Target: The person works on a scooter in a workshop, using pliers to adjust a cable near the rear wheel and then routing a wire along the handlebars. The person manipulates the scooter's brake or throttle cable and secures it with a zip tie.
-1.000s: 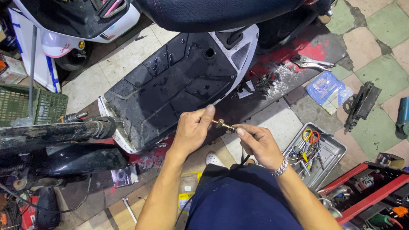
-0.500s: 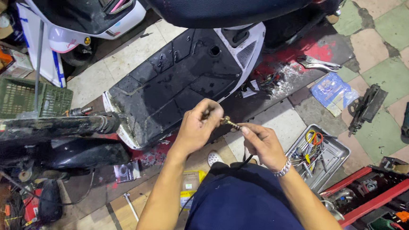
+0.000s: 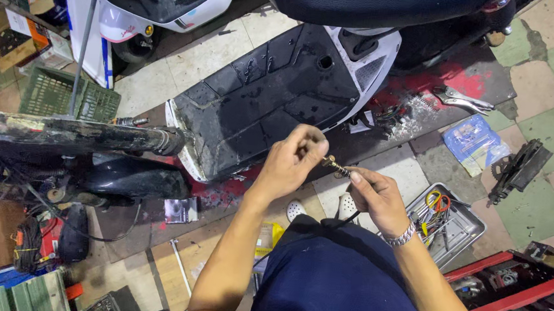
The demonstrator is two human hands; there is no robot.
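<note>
Overhead, we looked down on a scooter lying stripped on the workshop floor, its black floorboard panel edged in white bodywork and its dark seat at the top of the view. To our left a grimy fork tube ran across, with a green plastic crate beyond it. On the checkered tiles at our right lay locking pliers, a blue packet and a black sprocket part; nearer us sat a metal tray of small tools and a red toolbox. Between our hands, above our dark blue lap, we held a small threaded metal fitting on the end of a thin black cable. Our left hand was curled with the fingertips pinching the fitting's upper end; our right hand, a metal watch band at the wrist, was closed around its lower end where the cable dropped away. Both hands hovered just over the floorboard's near edge
</note>
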